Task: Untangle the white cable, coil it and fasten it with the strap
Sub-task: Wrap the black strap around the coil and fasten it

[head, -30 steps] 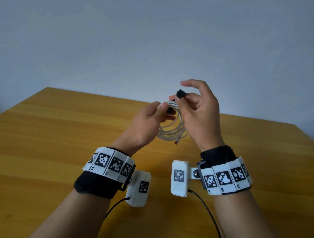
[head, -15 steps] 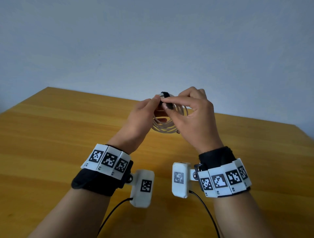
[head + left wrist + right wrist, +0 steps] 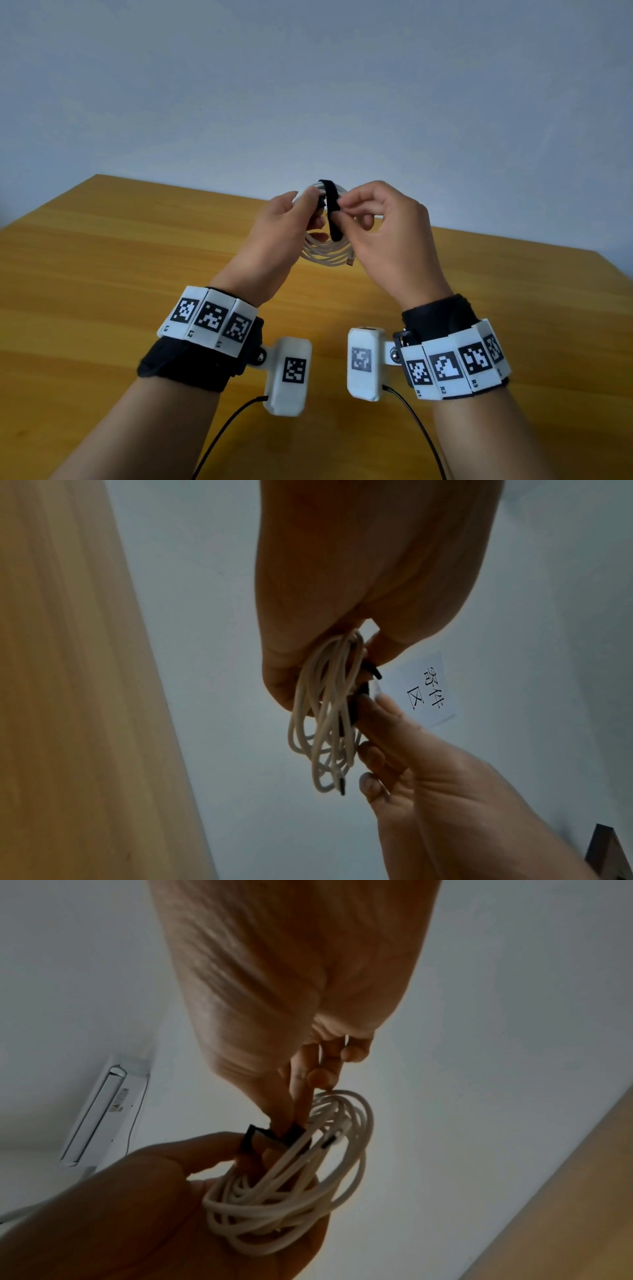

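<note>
Left hand: the left hand [image 3: 287, 222] grips the top of the coil, thumb pressed on the bunched strands just left of the strap.
Cable: the white cable [image 3: 325, 253] is wound into a loose ring of several turns, held in the air above the wooden table [image 3: 102, 274] between the two hands; one plug end pokes out at the lower right of the ring.
Strap: the black strap [image 3: 331, 209] loops over the top of the ring and its free tail hangs down the near side, long axis almost upright.
Right hand: the right hand [image 3: 383, 236] pinches the strap's tail between thumb and forefinger, other fingers curled.
Key relation: the tail lies at the right hand's fingertips, so closing the strap likely falls to that hand while the left steadies the coil.
Progress: coiling looks done; fastening appears unfinished.
</note>
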